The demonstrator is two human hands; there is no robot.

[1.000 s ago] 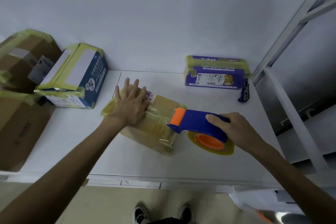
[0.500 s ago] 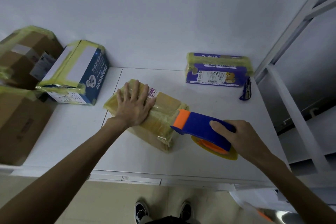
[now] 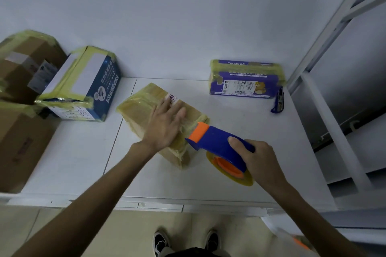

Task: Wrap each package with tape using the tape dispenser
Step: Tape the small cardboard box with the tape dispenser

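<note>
**Head view: taping the right end of the brown package.**

The left hand [image 3: 165, 125] lies flat on top of the brown package [image 3: 142, 108] in the middle of the tabletop [image 3: 229, 183], fingers straight and close together, probably to pin the package and smooth the tape. The right hand [image 3: 259, 162] has its fingers curled round the blue handle of the tape dispenser [image 3: 217, 142]. The dispenser's orange nose touches the package's near right edge, likely to draw tape over that end. The purple package [image 3: 244, 81], already taped, sits well apart at the back, with a utility knife [image 3: 278, 102] just beside it.

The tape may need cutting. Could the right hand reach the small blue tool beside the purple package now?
Likely not yet: the right hand grips the tape dispenser. Nothing stands between it and the small blue tool, though.
</note>
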